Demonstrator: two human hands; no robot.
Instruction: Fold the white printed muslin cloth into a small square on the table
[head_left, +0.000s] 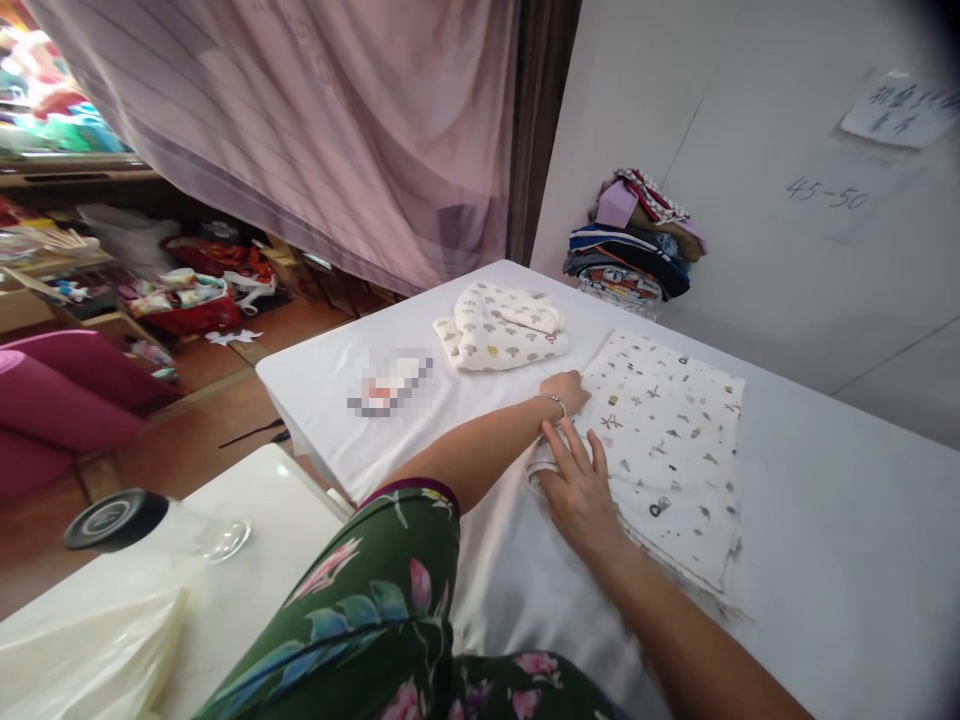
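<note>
A white cloth with small printed figures (667, 450) lies folded flat on the white-covered table (840, 540). My left hand (566, 392), with a bangle at the wrist, is at the cloth's far left edge; its fingers are bent, and what they hold, if anything, is hidden. Nearer to me, my right hand (581, 490) rests on the cloth's left edge with its fingers spread. Beyond my left hand sits a bundled white cloth with a mushroom-like print (506, 328).
A blurred-out object (390, 385) lies on the table's left part. Folded clothes (630, 240) are stacked by the wall. At lower left, a white side table (277, 500) bears a glass jar with a black lid (116, 520) and a pale plastic bag (97, 650). A pink curtain (375, 130) hangs behind.
</note>
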